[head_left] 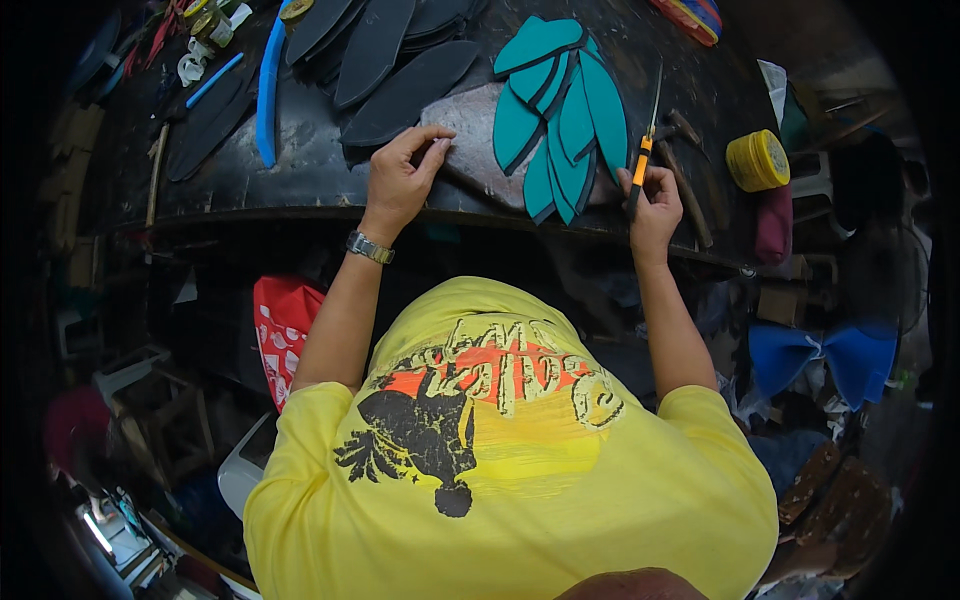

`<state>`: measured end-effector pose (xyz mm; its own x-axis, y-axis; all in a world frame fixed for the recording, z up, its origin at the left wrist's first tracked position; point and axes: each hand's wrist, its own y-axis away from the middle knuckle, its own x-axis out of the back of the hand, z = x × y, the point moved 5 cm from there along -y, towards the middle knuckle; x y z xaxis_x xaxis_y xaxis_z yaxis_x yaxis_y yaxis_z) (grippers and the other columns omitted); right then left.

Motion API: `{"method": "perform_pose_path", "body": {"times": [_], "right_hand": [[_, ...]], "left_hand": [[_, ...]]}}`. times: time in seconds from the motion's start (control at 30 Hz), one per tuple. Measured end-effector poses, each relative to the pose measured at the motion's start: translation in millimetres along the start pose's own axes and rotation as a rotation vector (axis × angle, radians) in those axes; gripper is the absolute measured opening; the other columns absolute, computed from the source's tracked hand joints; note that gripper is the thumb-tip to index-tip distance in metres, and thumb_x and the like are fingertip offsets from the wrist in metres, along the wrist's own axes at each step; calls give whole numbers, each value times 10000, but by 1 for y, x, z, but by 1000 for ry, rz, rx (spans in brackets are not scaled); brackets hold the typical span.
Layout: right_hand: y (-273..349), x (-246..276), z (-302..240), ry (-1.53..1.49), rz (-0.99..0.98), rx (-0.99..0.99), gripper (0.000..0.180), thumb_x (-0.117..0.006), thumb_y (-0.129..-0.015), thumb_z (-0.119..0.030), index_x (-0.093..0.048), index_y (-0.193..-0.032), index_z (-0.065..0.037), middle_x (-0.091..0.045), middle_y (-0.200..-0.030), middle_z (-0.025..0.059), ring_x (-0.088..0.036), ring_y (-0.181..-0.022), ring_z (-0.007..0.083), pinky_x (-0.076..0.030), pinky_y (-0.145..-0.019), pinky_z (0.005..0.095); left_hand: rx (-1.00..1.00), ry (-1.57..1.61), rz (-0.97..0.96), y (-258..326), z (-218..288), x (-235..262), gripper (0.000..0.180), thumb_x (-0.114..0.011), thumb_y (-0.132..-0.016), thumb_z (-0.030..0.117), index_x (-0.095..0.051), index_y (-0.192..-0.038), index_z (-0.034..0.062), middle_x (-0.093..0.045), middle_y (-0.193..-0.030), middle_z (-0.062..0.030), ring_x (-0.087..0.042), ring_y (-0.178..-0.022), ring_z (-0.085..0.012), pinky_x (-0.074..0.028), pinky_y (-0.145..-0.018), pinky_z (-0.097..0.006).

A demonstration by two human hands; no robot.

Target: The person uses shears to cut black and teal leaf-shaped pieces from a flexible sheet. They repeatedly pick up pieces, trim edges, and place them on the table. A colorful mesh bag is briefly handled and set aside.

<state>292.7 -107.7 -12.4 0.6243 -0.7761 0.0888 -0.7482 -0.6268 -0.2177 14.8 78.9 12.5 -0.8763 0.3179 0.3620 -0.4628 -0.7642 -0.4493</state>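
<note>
- Head view, surface: a dark, scuffed workbench (300, 170) with a curved front edge; a worn grey patch (480, 150) lies at its middle.
- Room: cluttered workshop; a red printed bag (280, 325) hangs below the bench on the left, blue bow-shaped pieces (825, 355) lie at the right.
- On the bench: black sole-shaped cutouts (400, 60) at the back, a fan of teal sole cutouts (560, 115) near the front, a yellow tape roll (757, 160) at the right edge.
- Right hand (652, 205): closed around the orange-handled utility knife (645, 150), just right of the teal cutouts.
- Knife axis: long axis nearly upright in the picture, blade pointing away from the person, slightly rightward.
- Left hand (400, 180): fingers curled, tips pressing the grey patch; a metal wristwatch (370, 247) on the wrist.
</note>
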Motion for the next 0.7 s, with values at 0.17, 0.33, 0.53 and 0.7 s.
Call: {"method": "perform_pose_path", "body": {"times": [0.17, 0.33, 0.53, 0.7], "right_hand": [[1, 0, 0, -34, -15, -26, 231, -775, -822, -48, -547, -857, -49, -547, -781, -61, -501, -723, 15, -395, -669, 172], [2, 1, 0, -24, 2, -57, 219, -777, -817, -40, -565, -868, -39, -565, -788, -52, -515, -728, 18, -402, -677, 167], [4, 1, -1, -50, 15, -82, 203, -771, -819, -29, -582, -892, -32, -583, -795, -46, -528, -724, 21, -417, -680, 167], [3, 0, -2, -43, -14, -93, 218, -771, -821, -34, -564, -887, -36, -571, -783, -52, -511, -710, 15, -403, -659, 164]], "left_hand": [[37, 8, -26, 1, 1, 0, 135, -664, -886, 89, -704, -997, 25, -700, -889, -93, -652, -748, -168, -495, -688, -262], [14, -3, -20, 0, 7, 0, 112, -679, -875, 66, -699, -969, 9, -685, -849, -92, -641, -727, -161, -485, -660, -255], [-68, 25, -11, -16, 40, -6, 101, -664, -876, 27, -702, -963, -7, -667, -813, -74, -622, -702, -155, -474, -618, -258], [-299, -41, -120, -87, 51, -49, 147, -679, -868, 86, -698, -984, -3, -666, -916, -109, -650, -788, -210, -506, -694, -290]]}}
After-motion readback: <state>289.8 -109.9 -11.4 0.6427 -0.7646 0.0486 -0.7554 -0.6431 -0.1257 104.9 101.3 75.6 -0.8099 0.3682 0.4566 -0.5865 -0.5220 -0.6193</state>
